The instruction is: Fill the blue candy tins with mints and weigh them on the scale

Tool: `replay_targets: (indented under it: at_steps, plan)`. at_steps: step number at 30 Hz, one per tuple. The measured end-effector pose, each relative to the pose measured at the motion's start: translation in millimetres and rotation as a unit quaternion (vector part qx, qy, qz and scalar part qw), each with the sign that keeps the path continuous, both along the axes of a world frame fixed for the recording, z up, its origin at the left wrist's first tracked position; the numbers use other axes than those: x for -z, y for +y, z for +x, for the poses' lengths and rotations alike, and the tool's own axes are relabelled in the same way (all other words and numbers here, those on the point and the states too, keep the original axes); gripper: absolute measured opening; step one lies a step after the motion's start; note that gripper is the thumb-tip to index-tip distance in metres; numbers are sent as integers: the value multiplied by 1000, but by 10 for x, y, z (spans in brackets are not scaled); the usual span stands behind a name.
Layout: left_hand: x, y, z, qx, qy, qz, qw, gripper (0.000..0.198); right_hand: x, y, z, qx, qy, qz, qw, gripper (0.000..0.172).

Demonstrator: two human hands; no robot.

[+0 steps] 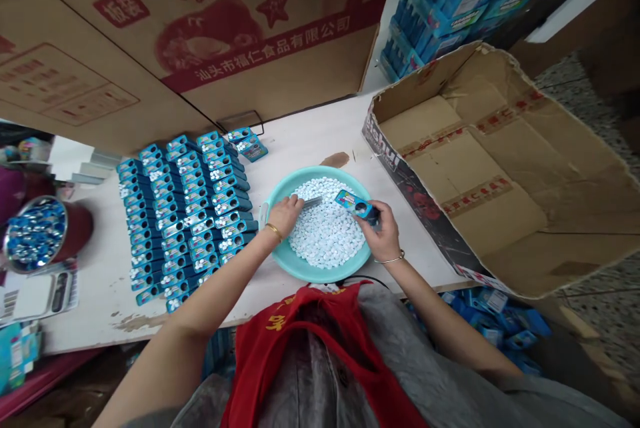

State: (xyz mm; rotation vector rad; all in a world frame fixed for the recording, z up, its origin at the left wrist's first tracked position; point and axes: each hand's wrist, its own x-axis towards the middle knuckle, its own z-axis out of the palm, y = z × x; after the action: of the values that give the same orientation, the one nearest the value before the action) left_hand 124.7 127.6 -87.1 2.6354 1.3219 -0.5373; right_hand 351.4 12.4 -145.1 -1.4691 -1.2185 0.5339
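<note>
My left hand [285, 215] is closed at the left side of a light turquoise basin [314, 276]. From its fingers a small grey metal scoop [313, 202] reaches over the white candies [325, 238] that fill the basin; its far end is hard to make out. Above the basin's right side, my right hand [383, 236] grips a blue candy box [353, 203] by its right end. The box is tilted, with a dark round opening in its printed face. Rows of similar blue boxes [192, 183] stand left of the basin, several with white candies showing at their openings.
A large open cardboard box [477, 181] sits to the right. Tall printed cartons [280, 91] line the back. Blue packs [440, 8] are stacked at the back right. At the left are a red pot [77, 231] of shiny blue pieces and a white device [30, 298].
</note>
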Motion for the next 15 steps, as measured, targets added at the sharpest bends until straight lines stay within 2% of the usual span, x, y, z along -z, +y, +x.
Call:
replay_targets:
  at_steps: [1,3,6,11,15]
  plan:
    - [166,-26,-3,4,-8,-14,1000,28,10,7,9,6,8,-8,1000,38]
    - [402,-133,20,20,-36,-46,998,28,40,25,11,15,29,-22,999,39]
    - [571,-363,74,43,-82,-107,990,28,90,59,-5,30,83,-31,996,42]
    - [623,-643,62,40,-124,-156,979,36,108,108,-5,30,159,-45,986,47]
    - [461,-677,-70,1,-229,-210,950,35,77,92,24,11,200,-41,979,45]
